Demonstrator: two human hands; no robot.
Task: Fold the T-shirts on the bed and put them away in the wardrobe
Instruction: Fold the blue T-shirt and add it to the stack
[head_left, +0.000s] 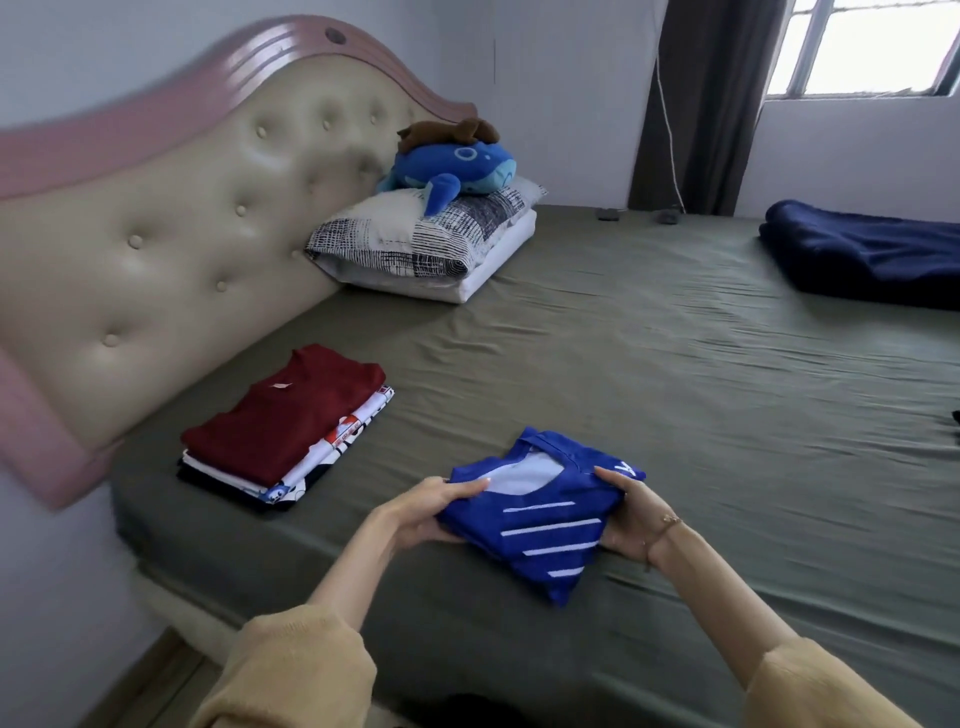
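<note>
A folded blue T-shirt (540, 514) with white diagonal stripes is held just above the near edge of the bed (649, 374). My left hand (431, 512) grips its left side, thumb on top. On the opposite side, my right hand (631, 512) holds it the same way. To the left, close to the headboard, lies a stack of folded T-shirts (280, 431) with a dark red one on top and white and black ones beneath. No wardrobe is in view.
Two pillows (426, 244) with a blue plush toy (452, 166) sit by the padded headboard (171, 208). A folded navy blanket (862, 254) lies at the far right. A dark curtain (696, 104) and a window are behind the bed.
</note>
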